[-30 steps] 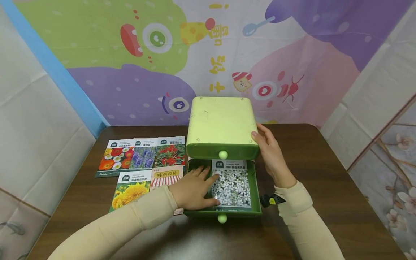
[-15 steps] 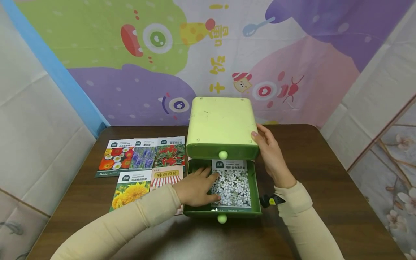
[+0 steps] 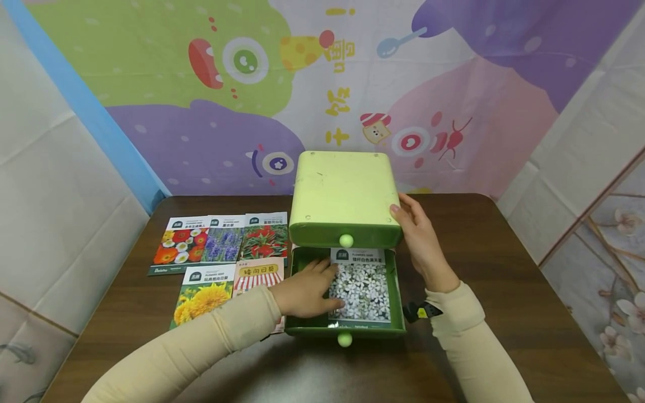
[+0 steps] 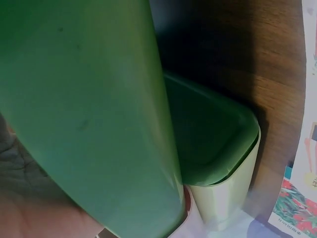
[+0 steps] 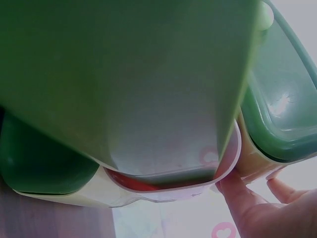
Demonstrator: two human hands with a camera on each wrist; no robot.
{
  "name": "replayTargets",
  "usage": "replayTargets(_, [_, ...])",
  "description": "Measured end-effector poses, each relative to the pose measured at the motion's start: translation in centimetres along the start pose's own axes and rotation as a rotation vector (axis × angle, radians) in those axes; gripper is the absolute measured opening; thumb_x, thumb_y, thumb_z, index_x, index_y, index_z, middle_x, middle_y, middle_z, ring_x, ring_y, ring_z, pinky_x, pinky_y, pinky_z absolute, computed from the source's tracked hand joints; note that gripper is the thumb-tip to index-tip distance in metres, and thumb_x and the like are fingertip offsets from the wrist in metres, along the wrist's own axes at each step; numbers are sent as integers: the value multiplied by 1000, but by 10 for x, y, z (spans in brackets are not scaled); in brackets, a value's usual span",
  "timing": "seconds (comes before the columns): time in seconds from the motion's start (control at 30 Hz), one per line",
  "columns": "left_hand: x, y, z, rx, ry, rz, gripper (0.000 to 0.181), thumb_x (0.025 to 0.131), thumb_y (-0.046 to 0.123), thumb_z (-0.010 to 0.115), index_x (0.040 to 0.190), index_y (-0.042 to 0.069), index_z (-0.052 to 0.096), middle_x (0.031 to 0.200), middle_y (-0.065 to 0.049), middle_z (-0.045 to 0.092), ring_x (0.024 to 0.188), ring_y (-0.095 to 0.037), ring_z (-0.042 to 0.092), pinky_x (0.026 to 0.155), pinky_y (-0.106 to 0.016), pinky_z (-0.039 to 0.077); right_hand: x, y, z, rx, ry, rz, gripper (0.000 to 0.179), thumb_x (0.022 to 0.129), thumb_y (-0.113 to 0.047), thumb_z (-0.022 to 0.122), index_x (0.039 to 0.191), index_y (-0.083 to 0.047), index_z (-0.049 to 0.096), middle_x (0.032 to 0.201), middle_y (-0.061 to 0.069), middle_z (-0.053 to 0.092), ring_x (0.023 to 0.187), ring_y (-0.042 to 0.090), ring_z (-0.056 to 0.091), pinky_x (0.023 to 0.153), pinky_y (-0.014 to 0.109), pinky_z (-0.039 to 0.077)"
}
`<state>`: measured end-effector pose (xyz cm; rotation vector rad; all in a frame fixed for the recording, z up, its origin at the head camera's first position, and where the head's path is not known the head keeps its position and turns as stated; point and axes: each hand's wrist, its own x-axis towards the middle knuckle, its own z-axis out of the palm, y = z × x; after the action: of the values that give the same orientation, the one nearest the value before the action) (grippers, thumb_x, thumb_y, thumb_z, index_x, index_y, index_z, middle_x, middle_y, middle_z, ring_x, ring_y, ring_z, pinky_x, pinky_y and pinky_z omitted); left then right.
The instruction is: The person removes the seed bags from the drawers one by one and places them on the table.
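Note:
A light green drawer cabinet (image 3: pixel 347 190) stands at the table's back, its green drawer (image 3: pixel 398 302) pulled out below the top one. Inside lies a seed packet (image 3: pixel 359 291) showing white flowers. My left hand (image 3: pixel 309 291) reaches over the drawer's left side, fingers spread down into it, fingertips and thumb at the packet's left edge. My right hand (image 3: pixel 420 240) rests against the cabinet's right side, thumb at the top's front corner. In the right wrist view its fingers (image 5: pixel 237 196) touch the stack beside a pinkish casing (image 5: pixel 237 148). The drawer's underside (image 4: pixel 89 99) fills much of the left wrist view.
Left of the cabinet lie several seed packets, among them a poppy one (image 3: pixel 178 246), a purple-flower one (image 3: pixel 223 240), a red-flower one (image 3: pixel 264 238) and a yellow-flower one (image 3: pixel 206 296). A striped pink packet (image 3: pixel 258 274) lies by the drawer. A printed cloth (image 3: pixel 242 123) hangs behind the table.
My left hand has shifted slightly right and away from the drawer's front, and the white-flower packet sits slightly further right. My right hand stays in place on the cabinet.

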<state>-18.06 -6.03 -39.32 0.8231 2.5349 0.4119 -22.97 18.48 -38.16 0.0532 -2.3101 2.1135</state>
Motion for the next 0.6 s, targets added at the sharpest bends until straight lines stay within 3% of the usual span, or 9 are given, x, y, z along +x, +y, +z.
replayTargets(0.33, [2,0,-1,-117,7,17,78,97,42,57,153,-2,25,162,-20,18,151,-36,14,124,-46,15,0,1,-1,0,-13,-4,62,100,-46,49,154,-22,28,153,7,38,124,16,46,102,32,39])
replayTargets(0.6, [3,-2,-1,-303,131,8,69,97,33,58,150,-4,32,157,-19,33,145,-33,32,119,-46,28,-1,1,-1,4,-17,-5,63,101,-45,49,154,-21,28,154,6,37,125,16,45,102,32,39])
